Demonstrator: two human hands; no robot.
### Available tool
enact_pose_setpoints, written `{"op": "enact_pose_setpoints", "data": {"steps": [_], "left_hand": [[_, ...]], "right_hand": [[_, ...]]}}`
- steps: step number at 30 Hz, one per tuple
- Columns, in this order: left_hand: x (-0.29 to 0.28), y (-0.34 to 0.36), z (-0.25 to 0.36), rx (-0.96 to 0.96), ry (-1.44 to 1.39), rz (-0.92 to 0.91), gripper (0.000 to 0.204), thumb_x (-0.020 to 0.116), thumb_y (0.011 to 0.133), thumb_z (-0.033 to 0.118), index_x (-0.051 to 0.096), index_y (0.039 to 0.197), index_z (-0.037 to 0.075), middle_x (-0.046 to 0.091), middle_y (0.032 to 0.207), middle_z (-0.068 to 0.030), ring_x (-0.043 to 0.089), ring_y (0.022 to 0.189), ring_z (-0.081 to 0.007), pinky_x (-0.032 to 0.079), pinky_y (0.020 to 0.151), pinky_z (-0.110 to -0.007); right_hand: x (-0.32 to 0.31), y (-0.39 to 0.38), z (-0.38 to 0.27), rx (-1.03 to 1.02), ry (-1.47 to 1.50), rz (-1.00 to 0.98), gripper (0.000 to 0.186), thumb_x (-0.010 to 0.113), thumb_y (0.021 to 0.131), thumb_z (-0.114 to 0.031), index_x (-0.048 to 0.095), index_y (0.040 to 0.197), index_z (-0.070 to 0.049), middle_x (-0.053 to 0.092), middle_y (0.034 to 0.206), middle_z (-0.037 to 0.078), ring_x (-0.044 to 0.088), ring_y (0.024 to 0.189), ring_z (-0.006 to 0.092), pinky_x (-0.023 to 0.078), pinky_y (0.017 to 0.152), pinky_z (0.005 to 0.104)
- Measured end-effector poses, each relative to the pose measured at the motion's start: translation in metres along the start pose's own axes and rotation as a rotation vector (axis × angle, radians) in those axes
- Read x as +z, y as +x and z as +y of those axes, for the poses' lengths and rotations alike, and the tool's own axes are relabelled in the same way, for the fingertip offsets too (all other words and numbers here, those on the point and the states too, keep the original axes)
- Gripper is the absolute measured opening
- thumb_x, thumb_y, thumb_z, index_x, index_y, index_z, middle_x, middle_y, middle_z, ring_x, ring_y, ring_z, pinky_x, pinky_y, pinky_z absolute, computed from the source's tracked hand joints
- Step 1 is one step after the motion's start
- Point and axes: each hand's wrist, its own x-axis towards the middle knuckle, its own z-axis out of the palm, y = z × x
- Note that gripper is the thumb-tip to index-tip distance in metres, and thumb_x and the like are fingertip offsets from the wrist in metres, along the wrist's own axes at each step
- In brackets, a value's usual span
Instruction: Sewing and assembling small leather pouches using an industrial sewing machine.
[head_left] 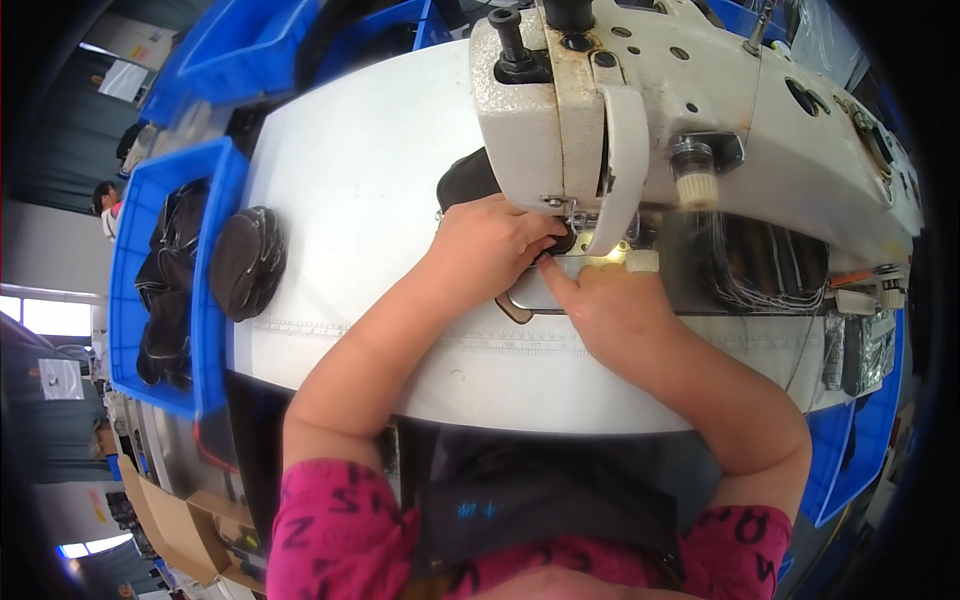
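Note:
Both my hands work close to the needle of a white industrial sewing machine (pixel 528 140). A black fabric piece (pixel 467 180) lies partly under the machine head, its far end showing behind my left hand. My left hand (pixel 492 245) is closed, its fingers pinching the fabric's edge beside the presser foot (pixel 572 222). Just right of it, my right hand (pixel 615 300) rests on the machine's metal plate, index finger pointing at the fabric edge near the needle. The right hand's other fingers are partly hidden behind the machine head, and whether they grip anything does not show. A small lamp lights the needle area.
A stack of dark fabric pieces (pixel 248 263) sits at the table's left edge, beside a blue bin (pixel 205 330) of black pieces. More dark pieces with white threads (pixel 770 262) lie under the machine arm. A printed ruler strip (pixel 480 343) crosses the white table (pixel 370 200).

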Motion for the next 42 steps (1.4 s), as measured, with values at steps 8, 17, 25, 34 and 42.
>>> {"op": "enact_pose_setpoints", "data": {"steps": [8, 17, 25, 34, 42], "left_hand": [[0.004, 0.0, 0.006, -0.093, 0.008, 0.012, 0.014, 0.075, 0.089, 0.015, 0.079, 0.102, 0.012, 0.075, 0.088, -0.0063, 0.073, 0.085, -0.0278, 0.058, 0.07, -0.04], [0.001, -0.003, 0.005, -0.017, -0.035, 0.027, 0.016, 0.073, 0.09, 0.014, 0.078, 0.105, 0.014, 0.074, 0.085, -0.0076, 0.072, 0.084, -0.0285, 0.058, 0.07, -0.041], [0.003, -0.001, 0.018, -0.219, -0.08, -0.012, 0.016, 0.071, 0.088, 0.014, 0.078, 0.102, 0.008, 0.074, 0.084, -0.0138, 0.072, 0.079, -0.0329, 0.058, 0.071, -0.043], [0.001, -0.001, 0.019, -0.312, -0.094, -0.107, 0.016, 0.072, 0.091, 0.016, 0.079, 0.103, 0.007, 0.074, 0.087, -0.0144, 0.072, 0.079, -0.0324, 0.058, 0.072, -0.042], [0.009, -0.002, 0.017, -0.247, -0.113, -0.002, 0.015, 0.074, 0.09, 0.018, 0.079, 0.101, 0.008, 0.074, 0.086, -0.0118, 0.072, 0.077, -0.0316, 0.058, 0.07, -0.041]], "right_hand": [[0.0, -0.002, -0.002, 0.029, -0.092, 0.037, 0.045, 0.07, 0.081, -0.01, 0.065, 0.125, -0.003, 0.068, 0.073, 0.003, 0.069, 0.062, 0.0217, 0.048, 0.054, 0.0366], [0.001, -0.001, 0.0, 0.012, -0.082, 0.093, 0.04, 0.072, 0.078, -0.011, 0.068, 0.117, -0.003, 0.067, 0.07, 0.003, 0.067, 0.062, 0.0209, 0.048, 0.054, 0.0361], [-0.003, -0.004, 0.0, 0.014, -0.036, 0.08, 0.043, 0.071, 0.078, -0.012, 0.068, 0.12, -0.001, 0.068, 0.07, 0.002, 0.067, 0.06, 0.0198, 0.048, 0.054, 0.0361], [-0.003, -0.004, -0.001, -0.023, -0.05, 0.065, 0.046, 0.069, 0.08, -0.012, 0.068, 0.124, 0.0, 0.069, 0.071, 0.002, 0.069, 0.062, 0.0192, 0.05, 0.055, 0.035], [-0.002, -0.006, -0.001, 0.004, -0.023, 0.022, 0.046, 0.068, 0.081, -0.01, 0.069, 0.125, 0.0, 0.07, 0.074, 0.004, 0.069, 0.063, 0.0211, 0.051, 0.056, 0.0365]]}}
